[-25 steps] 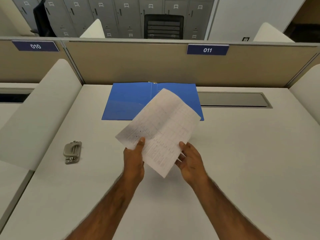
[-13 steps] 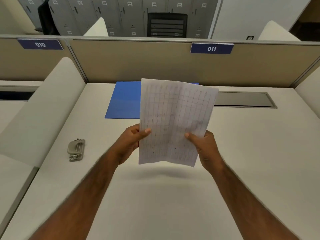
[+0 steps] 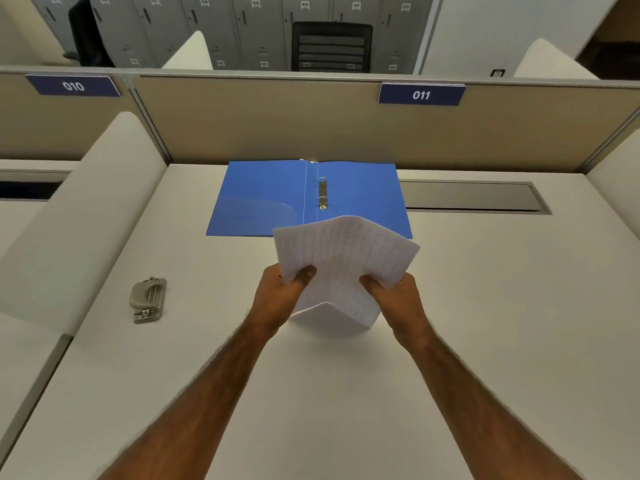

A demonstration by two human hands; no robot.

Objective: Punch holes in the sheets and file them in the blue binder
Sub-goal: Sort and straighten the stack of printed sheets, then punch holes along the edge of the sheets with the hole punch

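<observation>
The sheets (image 3: 346, 265) hide the near middle edge of the blue binder (image 3: 263, 199), and the print on them is too blurry to read. The fingers of the left hand (image 3: 277, 299) and the right hand (image 3: 398, 299) are tucked behind the paper; only the thumbs show. Both arms are cut off by the bottom edge. The hole punch (image 3: 148, 299), near the desk's (image 3: 485, 306) left edge, is too small to see well.
</observation>
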